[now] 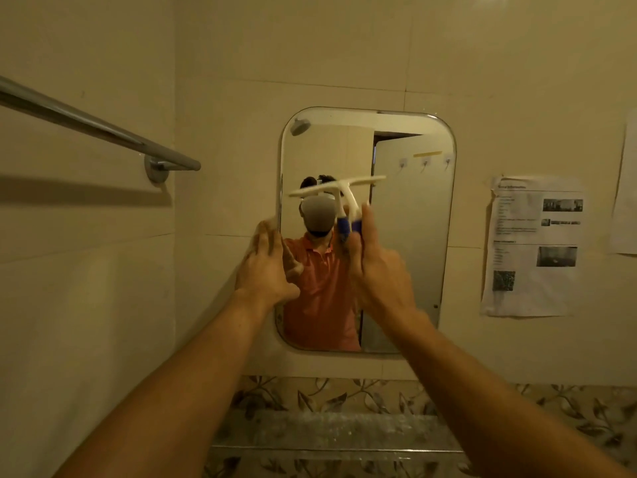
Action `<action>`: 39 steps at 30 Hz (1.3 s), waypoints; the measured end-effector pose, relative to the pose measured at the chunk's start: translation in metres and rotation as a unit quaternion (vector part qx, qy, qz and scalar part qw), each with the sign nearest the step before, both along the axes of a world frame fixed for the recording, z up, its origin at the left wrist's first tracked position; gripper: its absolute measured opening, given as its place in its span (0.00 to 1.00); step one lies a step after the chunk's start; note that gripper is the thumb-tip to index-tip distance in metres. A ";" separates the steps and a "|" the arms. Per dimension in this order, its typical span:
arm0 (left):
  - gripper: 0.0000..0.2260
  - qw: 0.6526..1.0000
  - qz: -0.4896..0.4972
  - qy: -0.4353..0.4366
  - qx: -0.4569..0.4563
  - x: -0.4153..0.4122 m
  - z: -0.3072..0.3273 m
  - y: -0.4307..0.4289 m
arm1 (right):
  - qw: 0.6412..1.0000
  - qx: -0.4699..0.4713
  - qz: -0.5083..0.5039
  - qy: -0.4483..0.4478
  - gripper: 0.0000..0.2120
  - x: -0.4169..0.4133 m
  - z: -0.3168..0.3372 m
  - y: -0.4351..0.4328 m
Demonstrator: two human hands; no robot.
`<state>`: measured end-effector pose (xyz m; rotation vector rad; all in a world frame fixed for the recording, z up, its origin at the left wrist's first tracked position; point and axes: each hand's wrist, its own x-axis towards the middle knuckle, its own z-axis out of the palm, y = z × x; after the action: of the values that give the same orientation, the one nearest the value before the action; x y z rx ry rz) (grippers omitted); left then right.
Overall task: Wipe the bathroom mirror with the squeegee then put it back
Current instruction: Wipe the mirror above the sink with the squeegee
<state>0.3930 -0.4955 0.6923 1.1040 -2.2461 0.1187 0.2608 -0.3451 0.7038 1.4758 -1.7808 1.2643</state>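
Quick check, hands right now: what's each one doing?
Left hand: open, fingers spread at the left edge of the mirror.
Right hand: grips the squeegee by its handle.

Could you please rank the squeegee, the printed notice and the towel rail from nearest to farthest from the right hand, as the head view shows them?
1. squeegee: gripped by its handle in the right hand, in front of the mirror.
2. printed notice: on the wall to the right of the mirror.
3. towel rail: far off on the left wall.
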 end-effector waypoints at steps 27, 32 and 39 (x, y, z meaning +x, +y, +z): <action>0.47 0.999 -0.048 0.004 -0.003 0.025 0.003 -0.018 | 0.975 0.169 -0.141 0.021 0.40 0.021 -0.086 0.013; 0.50 0.999 -0.028 -0.019 0.007 0.021 0.006 -0.014 | 0.973 0.188 -0.131 0.044 0.39 0.016 -0.109 0.024; 0.50 0.999 -0.010 -0.034 0.013 0.014 0.005 -0.017 | 0.999 0.022 -0.027 -0.026 0.29 -0.006 -0.023 0.021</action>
<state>0.4074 -0.5129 0.6978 1.1072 -2.3247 0.1199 0.2544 -0.3239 0.6812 1.4206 -1.8800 1.2543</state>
